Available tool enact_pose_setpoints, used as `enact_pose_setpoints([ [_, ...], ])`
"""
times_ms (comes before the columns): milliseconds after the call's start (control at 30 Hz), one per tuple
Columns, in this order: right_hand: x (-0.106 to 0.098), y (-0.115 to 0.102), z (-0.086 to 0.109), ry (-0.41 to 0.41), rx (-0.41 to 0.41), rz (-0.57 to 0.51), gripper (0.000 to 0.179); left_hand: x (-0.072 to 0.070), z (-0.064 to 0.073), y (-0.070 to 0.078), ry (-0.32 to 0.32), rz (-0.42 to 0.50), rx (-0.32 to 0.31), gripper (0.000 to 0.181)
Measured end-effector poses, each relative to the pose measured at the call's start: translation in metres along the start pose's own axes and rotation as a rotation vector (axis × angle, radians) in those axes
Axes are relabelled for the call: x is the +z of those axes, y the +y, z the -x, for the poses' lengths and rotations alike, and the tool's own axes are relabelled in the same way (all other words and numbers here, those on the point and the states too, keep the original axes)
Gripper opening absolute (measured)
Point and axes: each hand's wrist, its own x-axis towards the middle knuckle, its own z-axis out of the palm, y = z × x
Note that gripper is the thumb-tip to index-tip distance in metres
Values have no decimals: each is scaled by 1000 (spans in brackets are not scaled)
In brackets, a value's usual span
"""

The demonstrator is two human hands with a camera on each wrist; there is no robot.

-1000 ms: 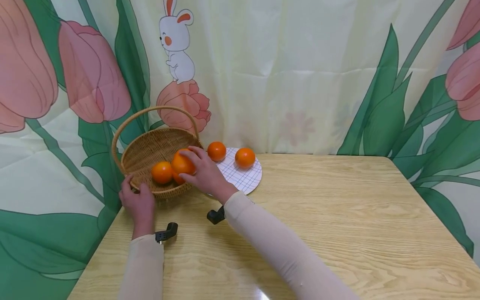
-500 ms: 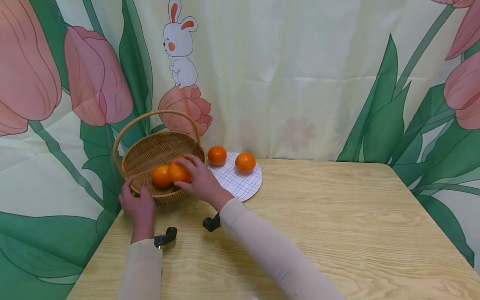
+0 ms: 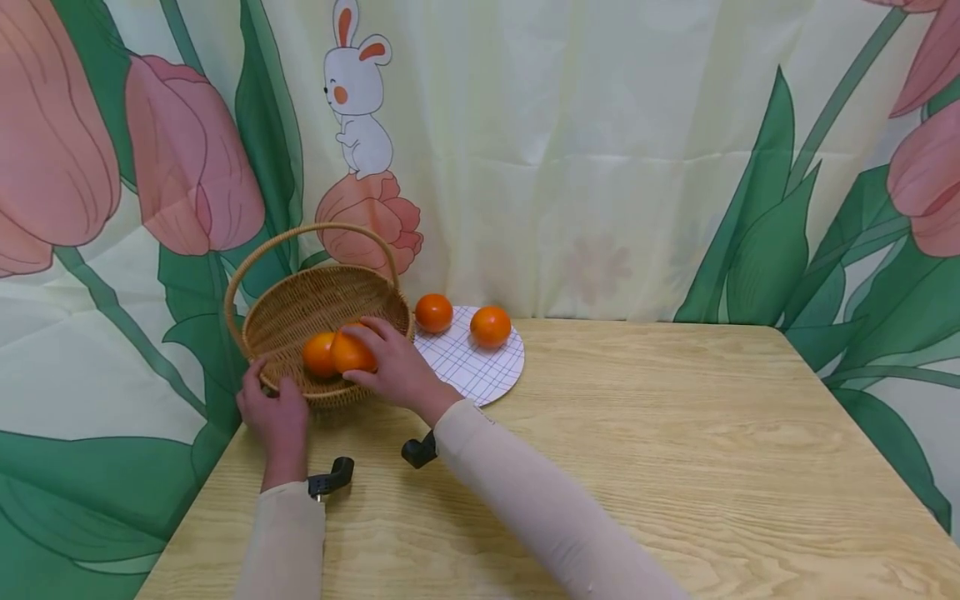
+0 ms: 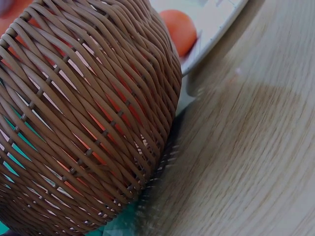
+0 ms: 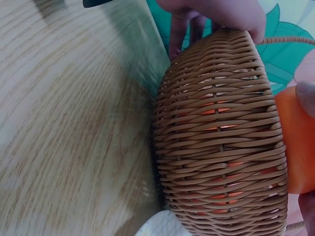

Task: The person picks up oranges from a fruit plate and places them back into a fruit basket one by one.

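A wicker basket (image 3: 322, 300) with an arched handle stands at the left of the table, with an orange (image 3: 318, 354) inside. My left hand (image 3: 276, 414) grips its near left rim, thumb over the edge and fingers along the outer wall, as the right wrist view shows. Over the basket's right part, my right hand (image 3: 397, 367) holds another orange (image 3: 354, 350) between thumb and fingers; in the right wrist view this orange (image 5: 296, 142) sits at rim level. More orange colour shows through the weave, though the basket's front wall hides what lies low inside.
Right of the basket lies a round white plate (image 3: 487, 379) with a blue grid pattern. Two oranges rest on it, a rear orange (image 3: 433, 313) and a right-hand orange (image 3: 491, 327). A printed curtain (image 3: 600, 208) hangs behind the wooden table (image 3: 675, 442).
My right hand has moved slightly left and lower with the orange, closer to the one in the basket. The left hand keeps its place on the rim. The head view has tilted a little.
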Motion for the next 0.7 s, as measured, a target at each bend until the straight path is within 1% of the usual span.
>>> enact_pose_setpoints([
  [200, 1, 3, 1, -19, 2, 1, 57, 0, 2, 1, 5, 0, 4, 42],
  [267, 0, 4, 1, -14, -1, -2, 56, 0, 2, 2, 6, 2, 6, 42],
  [400, -2, 10, 4, 17, 0, 0, 52, 1, 3, 3, 3, 12, 5, 42],
  [533, -5, 17, 7, 54, 3, -4, 49, 1, 2, 3, -1, 10, -15, 42],
  [700, -10, 29, 12, 80, 18, 6, 48, 1, 1, 2, 15, 2, -10, 43],
])
